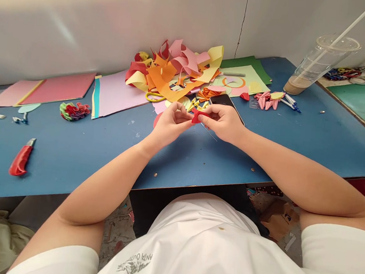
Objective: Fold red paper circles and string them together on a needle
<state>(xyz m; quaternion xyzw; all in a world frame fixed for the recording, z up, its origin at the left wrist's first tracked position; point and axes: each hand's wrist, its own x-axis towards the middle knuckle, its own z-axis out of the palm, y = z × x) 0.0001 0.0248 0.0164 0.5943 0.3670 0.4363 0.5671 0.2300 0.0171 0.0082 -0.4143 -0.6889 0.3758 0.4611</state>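
Note:
Between my two hands, above the blue table [114, 152], is a small folded piece of red paper [197, 116]. My left hand [173, 121] pinches its left side, and my right hand [224, 121] pinches its right side. A thin wire or needle [210, 134] slants down below the fingers; whether it is held I cannot tell. Just beyond the hands lie yellow folded paper pieces [193, 105] and a dark phone [222, 99], partly hidden by my right hand. A yellow scissor handle [155, 97] shows left of the hands.
Colored paper scraps [175, 72] heap at the back. Paper sheets [122, 91] and a ruffled paper flower [74, 111] lie left, with a red utility knife [22, 158] nearer me. A plastic cup [316, 63] with a straw and pink folded pieces [267, 101] stand at right.

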